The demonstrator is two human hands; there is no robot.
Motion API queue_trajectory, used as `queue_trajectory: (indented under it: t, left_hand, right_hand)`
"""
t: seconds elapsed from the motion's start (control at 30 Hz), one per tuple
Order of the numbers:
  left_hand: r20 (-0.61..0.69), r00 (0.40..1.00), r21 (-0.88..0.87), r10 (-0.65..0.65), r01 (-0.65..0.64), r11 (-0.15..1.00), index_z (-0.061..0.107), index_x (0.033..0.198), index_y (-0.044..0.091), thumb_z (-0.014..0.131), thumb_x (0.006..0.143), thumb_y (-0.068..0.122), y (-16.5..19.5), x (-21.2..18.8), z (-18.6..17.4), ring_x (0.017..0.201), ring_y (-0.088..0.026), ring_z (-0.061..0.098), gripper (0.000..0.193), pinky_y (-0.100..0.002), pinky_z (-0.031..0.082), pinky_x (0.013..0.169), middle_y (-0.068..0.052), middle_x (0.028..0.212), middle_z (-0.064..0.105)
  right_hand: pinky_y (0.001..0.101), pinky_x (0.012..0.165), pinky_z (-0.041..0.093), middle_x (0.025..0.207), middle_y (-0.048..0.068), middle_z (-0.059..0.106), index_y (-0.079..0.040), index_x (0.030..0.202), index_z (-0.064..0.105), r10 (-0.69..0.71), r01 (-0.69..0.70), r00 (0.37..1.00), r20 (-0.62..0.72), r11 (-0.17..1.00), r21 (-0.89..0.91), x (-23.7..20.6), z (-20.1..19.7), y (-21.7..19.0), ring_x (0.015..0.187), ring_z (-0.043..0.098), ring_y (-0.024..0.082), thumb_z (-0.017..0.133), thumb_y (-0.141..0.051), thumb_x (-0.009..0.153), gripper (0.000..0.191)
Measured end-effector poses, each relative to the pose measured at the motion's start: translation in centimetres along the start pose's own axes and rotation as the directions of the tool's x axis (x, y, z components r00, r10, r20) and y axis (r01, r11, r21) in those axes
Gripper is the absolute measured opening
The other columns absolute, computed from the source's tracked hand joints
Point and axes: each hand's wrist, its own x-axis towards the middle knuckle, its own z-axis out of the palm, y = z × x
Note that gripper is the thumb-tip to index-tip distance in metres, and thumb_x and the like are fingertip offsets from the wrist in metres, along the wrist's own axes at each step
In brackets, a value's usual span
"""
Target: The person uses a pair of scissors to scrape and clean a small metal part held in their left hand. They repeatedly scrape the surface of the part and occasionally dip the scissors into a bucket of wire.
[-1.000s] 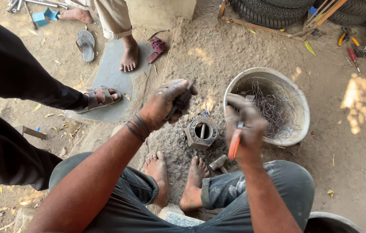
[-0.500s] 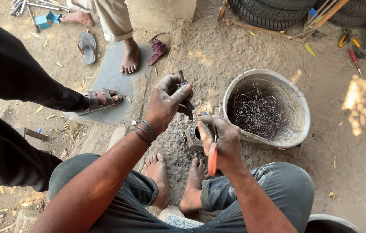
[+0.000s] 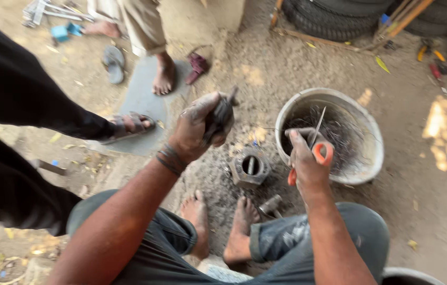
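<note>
Two hands of mine work above a sandy floor, each closed around something.

My left hand [image 3: 199,126] is clenched tight on a dark bundle of wire [image 3: 222,117], raised above and left of the hexagonal metal block [image 3: 250,168] on the ground. My right hand [image 3: 308,161] grips orange-handled scissors [image 3: 315,150], blades pointing up over the pale basin [image 3: 363,158] of wire scraps just beyond it. Below both hands lie my bare feet [image 3: 218,227], a small metal cylinder [image 3: 271,204] beside them. Left of my left hand a dark-sleeved person's sandalled foot [image 3: 128,126] intrudes; another bare foot [image 3: 164,76] stands farther off.
</note>
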Motion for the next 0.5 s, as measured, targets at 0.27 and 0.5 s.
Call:
queue_trajectory:
  t: [0.27,0.5]
  left_hand:
    - [-0.548,0.667,0.432,0.504,-0.291,0.854,0.057,0.115,0.005,0.067,0.101,0.021,-0.3,1.6,-3.7,0.075,-0.017,0.072,0.024,-0.036,0.064,0.063,-0.011,0.095,0.069]
    - [-0.283,0.689,0.903,0.667,0.426,-0.056,0.058,0.149,0.008,0.065,0.101,0.009,0.7,-0.7,-9.9,0.081,-0.019,0.066,0.049,-0.038,0.054,0.071,-0.009,0.099,0.069]
  right_hand:
    - [0.0238,0.046,0.039,0.072,-0.002,0.061,-0.003,0.096,0.069,-0.599,0.647,0.754,0.268,0.748,-0.149,-1.7,1.8,0.0,0.057,0.053,0.006,0.067,-0.011,0.105,0.012]
    - [0.028,0.036,0.038,0.062,0.0,0.048,-0.008,0.104,0.054,-0.301,0.315,0.947,-0.117,0.94,0.131,0.6,-5.0,-4.9,0.046,0.046,0.01,0.058,-0.016,0.111,0.011]
